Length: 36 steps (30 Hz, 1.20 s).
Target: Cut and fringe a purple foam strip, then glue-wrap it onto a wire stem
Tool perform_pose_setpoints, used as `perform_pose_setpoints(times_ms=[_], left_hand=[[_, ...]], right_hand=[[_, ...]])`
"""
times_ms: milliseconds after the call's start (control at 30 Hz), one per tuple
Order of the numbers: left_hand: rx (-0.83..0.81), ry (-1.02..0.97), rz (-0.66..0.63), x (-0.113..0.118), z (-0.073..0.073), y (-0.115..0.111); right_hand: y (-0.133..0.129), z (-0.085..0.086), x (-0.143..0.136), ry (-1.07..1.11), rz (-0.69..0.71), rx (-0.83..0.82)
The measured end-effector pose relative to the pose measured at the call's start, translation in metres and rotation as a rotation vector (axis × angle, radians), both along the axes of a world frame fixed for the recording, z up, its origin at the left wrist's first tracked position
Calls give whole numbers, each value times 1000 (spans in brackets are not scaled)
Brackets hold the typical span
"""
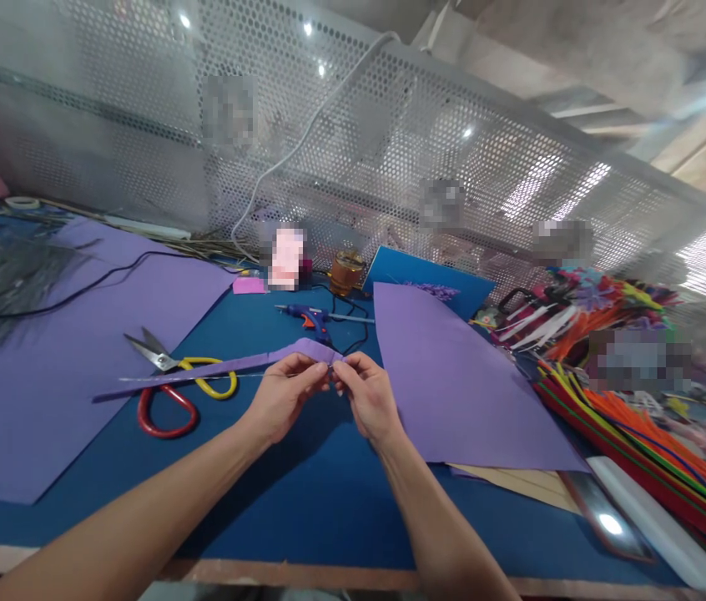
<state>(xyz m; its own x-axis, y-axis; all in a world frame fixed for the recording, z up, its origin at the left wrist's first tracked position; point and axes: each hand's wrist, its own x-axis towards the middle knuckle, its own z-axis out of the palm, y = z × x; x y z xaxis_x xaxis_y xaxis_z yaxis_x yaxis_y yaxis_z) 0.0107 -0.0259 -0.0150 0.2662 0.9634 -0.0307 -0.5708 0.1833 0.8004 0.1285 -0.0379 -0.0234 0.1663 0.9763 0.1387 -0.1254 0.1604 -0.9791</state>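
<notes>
Both of my hands meet above the middle of the blue table. A narrow purple strip (228,365) is pinched between my left hand (284,392) and my right hand (369,392), fingertips nearly touching. The strip's long end runs left over the scissors (168,411), which lie spread, with one red and one yellow handle. Behind my hands a blue glue gun (312,317) lies on its side. Large purple sheets lie left (108,334) and right (453,384) of my hands.
A grey perforated screen (340,125) stands behind the blue table (303,509). Colourful pipe cleaners (653,451), a phone (609,517) and a white tool (653,517) lie right. An amber jar (346,271) stands at the back; a black cord (115,269) crosses the left sheet.
</notes>
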Motion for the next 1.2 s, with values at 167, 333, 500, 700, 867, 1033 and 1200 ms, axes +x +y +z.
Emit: perform_pose_setpoints(times_ms=[167,333,500,700,867,1033,1200], left_hand=[[-6,21,-32,-5,3,4],[-9,67,-116,-11,11,7],[-69,31,-126,-11,12,8],[-171,6,-173,-10,10,8],[-260,-35,-178,-8,6,6],[-288,-41,-194,-7,5,5],[-271,-51,-230,-7,6,5]], right_hand=[[-3,8,8,-124,87,-3],[-6,22,23,-182,237,-6],[-7,26,25,-125,267,-9],[-7,22,18,-154,214,3],[-5,21,19,-181,186,18],[-4,20,21,-259,179,57],[-7,22,23,-319,204,78]])
